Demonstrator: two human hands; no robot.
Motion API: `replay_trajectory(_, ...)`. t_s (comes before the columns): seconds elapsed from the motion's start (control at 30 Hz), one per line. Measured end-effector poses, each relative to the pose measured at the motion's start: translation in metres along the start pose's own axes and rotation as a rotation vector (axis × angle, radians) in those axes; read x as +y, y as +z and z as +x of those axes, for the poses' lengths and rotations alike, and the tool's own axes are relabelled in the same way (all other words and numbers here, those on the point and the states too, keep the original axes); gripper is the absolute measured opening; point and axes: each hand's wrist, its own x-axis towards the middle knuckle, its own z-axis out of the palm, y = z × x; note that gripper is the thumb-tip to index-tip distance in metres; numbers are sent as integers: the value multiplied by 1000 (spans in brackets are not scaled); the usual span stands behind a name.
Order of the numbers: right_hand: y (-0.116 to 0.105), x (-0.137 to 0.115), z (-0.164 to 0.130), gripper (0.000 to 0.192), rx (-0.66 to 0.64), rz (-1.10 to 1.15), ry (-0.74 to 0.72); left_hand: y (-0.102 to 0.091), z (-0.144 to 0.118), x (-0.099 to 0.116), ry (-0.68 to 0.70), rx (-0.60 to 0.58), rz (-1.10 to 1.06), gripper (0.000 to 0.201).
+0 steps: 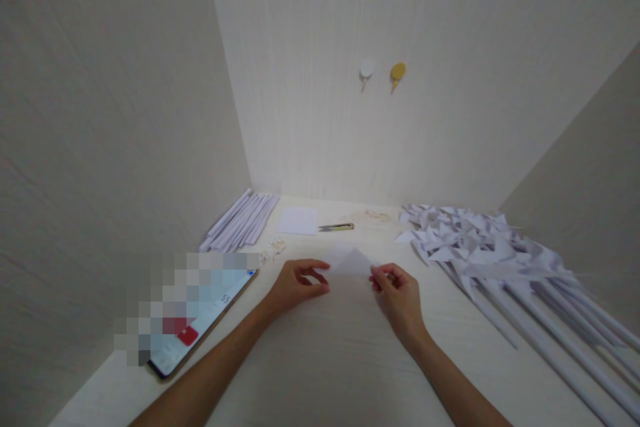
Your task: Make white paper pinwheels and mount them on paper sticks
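Note:
A sheet of white paper [353, 261], seemingly folded to a peak at its far edge, lies on the white tabletop between my hands. My right hand [403, 293] pinches its right corner between thumb and fingers. At the left end of the sheet, my left hand [299, 283] has thumb and index finger apart, the index fingertip at or touching the paper's edge. Beyond the sheet lie thread snips [336, 227] and a stack of square white paper [297, 221].
Rolled paper sticks [241, 221] are piled at the back left. Paper pinwheels on sticks [465, 240] heap up along the right. A phone [205, 320], partly blurred out, lies at left. Small pale bits [274, 248] are scattered nearby. Two hooks [398, 72] hang on the back wall.

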Motion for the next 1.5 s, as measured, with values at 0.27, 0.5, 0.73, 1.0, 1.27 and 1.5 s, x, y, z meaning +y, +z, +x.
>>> replay_trajectory(0.27,2,-6,-1,27,-59,135,30,4,5,-1,65,117,-20,16)
replay_trajectory(0.5,3,-5,0,25,-171,207,128,2,7,4,69,188,-84,16)
replay_trajectory(0.73,4,-5,-1,25,-113,307,224,3,7,1,24,237,-166,13)
replay_trajectory(1.0,5,-6,-2,27,-42,330,203,11,7,2,-30,299,-329,18)
replay_trajectory(1.27,9,-4,-7,27,-23,271,137,20,5,6,39,418,-245,19)
replay_trajectory(1.5,13,-11,0,28,-269,223,237,6,12,5,24,286,-247,25)
